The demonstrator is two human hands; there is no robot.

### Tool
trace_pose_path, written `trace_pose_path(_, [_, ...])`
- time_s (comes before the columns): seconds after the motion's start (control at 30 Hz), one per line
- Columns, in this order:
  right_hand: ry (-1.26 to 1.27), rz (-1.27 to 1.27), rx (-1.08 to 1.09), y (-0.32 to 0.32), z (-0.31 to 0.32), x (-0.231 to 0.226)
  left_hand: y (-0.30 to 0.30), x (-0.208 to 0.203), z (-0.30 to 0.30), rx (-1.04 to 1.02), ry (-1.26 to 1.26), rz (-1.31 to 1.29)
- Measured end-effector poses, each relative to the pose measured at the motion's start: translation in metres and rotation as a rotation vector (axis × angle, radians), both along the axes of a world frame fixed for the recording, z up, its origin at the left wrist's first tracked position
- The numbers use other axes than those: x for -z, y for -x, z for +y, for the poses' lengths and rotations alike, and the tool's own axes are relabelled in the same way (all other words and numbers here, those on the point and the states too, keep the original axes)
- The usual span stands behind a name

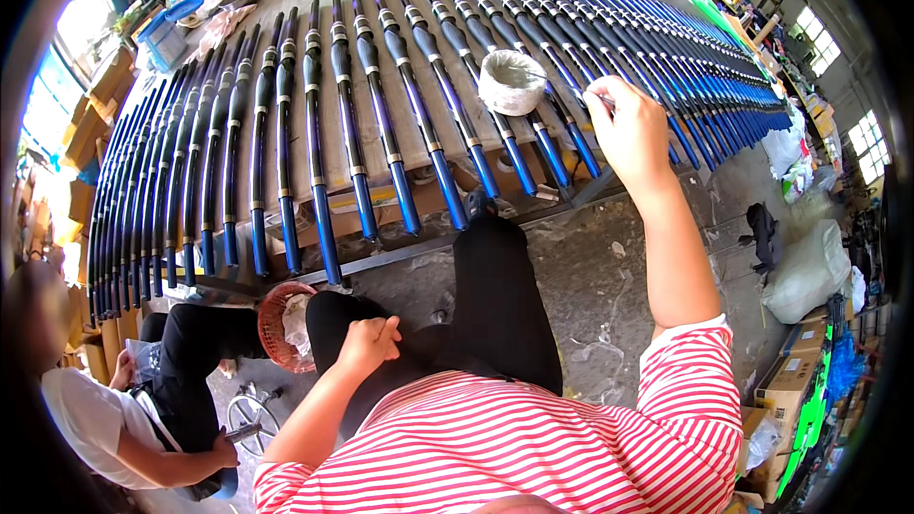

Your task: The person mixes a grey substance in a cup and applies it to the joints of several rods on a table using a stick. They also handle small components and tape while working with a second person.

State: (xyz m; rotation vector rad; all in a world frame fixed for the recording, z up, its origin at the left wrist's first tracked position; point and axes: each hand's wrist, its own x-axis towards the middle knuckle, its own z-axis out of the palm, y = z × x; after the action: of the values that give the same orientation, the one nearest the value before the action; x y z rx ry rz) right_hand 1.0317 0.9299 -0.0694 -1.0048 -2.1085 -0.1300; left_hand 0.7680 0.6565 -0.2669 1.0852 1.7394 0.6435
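A long row of fishing rods [414, 105] lies side by side across the table, with dark ribbed grips, silver rings and blue ends that overhang the near edge. On the rods stands a small whitish tub [512, 83], its rim crusted. Just right of the tub, my right hand [628, 128] hovers over the rods with its fingers pinched together; whatever is between the fingertips is too small to make out. My left hand [371, 346] is held low over my thigh, fingers curled and pressed together, and I cannot see what they hold, if anything.
A red basket [283, 326] holding plastic stands by my left knee. At the left a seated co-worker [124, 419] holds a clear bag. A blue bin [171, 36] sits at the far left, and a white sack [807, 271] and cartons [792, 376] lie at the right.
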Motion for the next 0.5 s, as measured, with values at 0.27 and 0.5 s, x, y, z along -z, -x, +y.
trace_pose_path(0.27, [0.024, -0.199, 0.049, 0.021, 0.018, -0.003, -0.020, 0.134, 0.014, 0.355, -0.136, 0.399])
trace_pose_path(0.5, [0.041, -0.354, 0.141, 0.022, 0.019, -0.002, -0.006, 0.153, 0.017, 0.214, -0.141, 0.185])
